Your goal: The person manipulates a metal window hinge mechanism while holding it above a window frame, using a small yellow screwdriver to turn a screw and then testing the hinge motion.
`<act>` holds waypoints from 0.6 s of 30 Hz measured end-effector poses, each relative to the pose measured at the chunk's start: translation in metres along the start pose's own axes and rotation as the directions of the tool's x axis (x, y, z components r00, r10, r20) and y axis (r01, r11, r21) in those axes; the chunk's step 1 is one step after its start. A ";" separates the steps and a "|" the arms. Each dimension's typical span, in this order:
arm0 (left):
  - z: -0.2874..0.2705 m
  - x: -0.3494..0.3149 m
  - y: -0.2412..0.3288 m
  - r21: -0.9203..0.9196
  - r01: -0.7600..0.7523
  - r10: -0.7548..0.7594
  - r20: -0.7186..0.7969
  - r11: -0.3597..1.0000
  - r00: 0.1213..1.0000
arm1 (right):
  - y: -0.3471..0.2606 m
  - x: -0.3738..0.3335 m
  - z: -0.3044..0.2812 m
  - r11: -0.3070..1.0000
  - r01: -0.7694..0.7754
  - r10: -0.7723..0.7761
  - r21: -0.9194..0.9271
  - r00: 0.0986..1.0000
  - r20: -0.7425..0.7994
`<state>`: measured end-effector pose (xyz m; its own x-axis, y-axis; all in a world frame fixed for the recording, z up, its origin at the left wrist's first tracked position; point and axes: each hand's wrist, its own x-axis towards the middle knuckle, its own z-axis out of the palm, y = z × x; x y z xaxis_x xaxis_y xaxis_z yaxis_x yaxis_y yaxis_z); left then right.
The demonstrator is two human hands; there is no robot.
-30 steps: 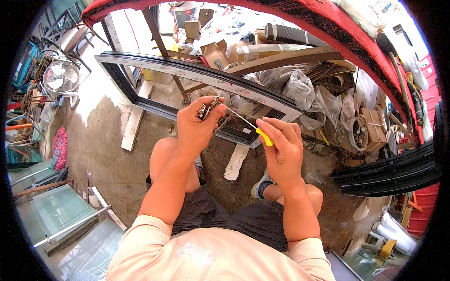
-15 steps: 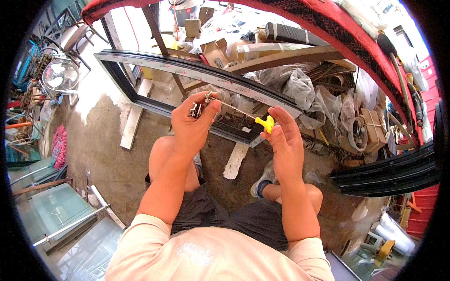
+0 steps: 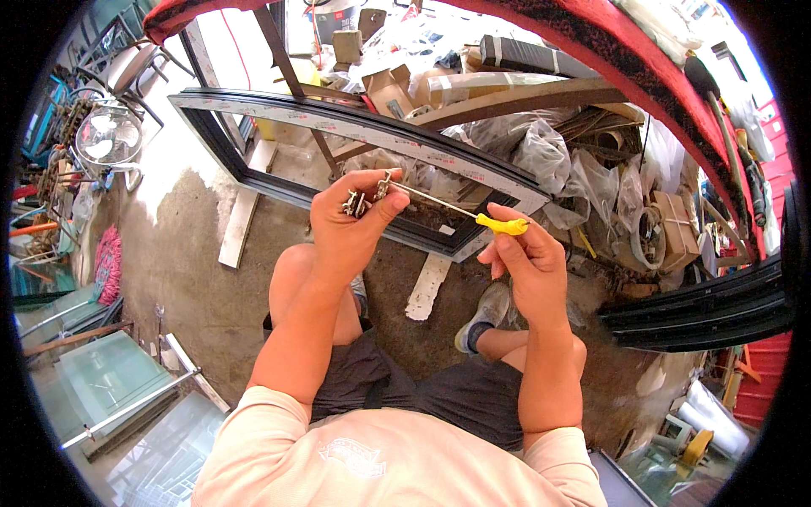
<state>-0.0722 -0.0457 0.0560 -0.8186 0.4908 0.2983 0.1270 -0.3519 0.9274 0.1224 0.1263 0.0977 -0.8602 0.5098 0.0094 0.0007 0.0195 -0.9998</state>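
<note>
The left hand (image 3: 346, 232) pinches a small metal fitting (image 3: 355, 203) between thumb and curled fingers above the knees, while the right hand (image 3: 528, 266) grips the yellow handle of a screwdriver (image 3: 473, 215), fingers closed around it, the shaft tip meeting the fitting. Just beyond lies a dark aluminium window frame (image 3: 355, 127) on the concrete floor (image 3: 186, 253). Farther back sit brown cardboard boxes (image 3: 389, 84) and clear plastic bags (image 3: 541, 152).

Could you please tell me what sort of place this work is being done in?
Probably a cluttered workshop yard for window or door frames: a dark metal frame lies on the stained concrete floor, glass panes are stacked at the left, and bagged scrap piles up behind.
</note>
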 end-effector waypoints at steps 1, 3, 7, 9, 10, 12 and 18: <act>0.001 0.000 0.002 -0.007 0.019 -0.019 -0.006 1.000 1.000 | 0.001 0.000 0.001 0.999 0.023 -0.023 0.043 1.000 0.007; 0.001 0.000 0.005 -0.017 0.057 -0.057 -0.019 0.998 0.998 | 0.005 -0.001 0.004 0.989 0.066 -0.069 0.131 0.997 0.020; -0.003 0.001 0.004 0.010 0.059 -0.058 -0.029 0.998 0.998 | 0.003 0.002 0.008 0.922 0.060 -0.079 0.383 0.996 0.033; -0.001 0.001 0.004 0.005 0.019 -0.019 0.001 1.000 1.000 | 0.007 0.002 0.005 0.902 0.005 -0.020 0.431 0.999 0.030; 0.000 0.001 0.003 0.009 0.003 -0.003 0.018 1.000 1.000 | 0.007 0.002 0.004 0.904 -0.014 0.011 0.426 1.000 0.009; 0.001 0.001 0.000 0.015 -0.029 0.028 0.054 0.999 0.998 | 0.006 0.002 0.003 0.908 -0.051 0.072 0.416 0.997 -0.034; 0.002 -0.002 0.003 0.034 0.013 -0.015 0.067 0.999 0.998 | -0.004 0.004 0.002 0.998 0.014 -0.005 0.057 0.989 -0.149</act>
<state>-0.0687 -0.0460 0.0591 -0.7809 0.5487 0.2985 0.1354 -0.3179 0.9384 0.1180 0.1260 0.1021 -0.7746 0.6322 0.0172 -0.0406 -0.0225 -0.9989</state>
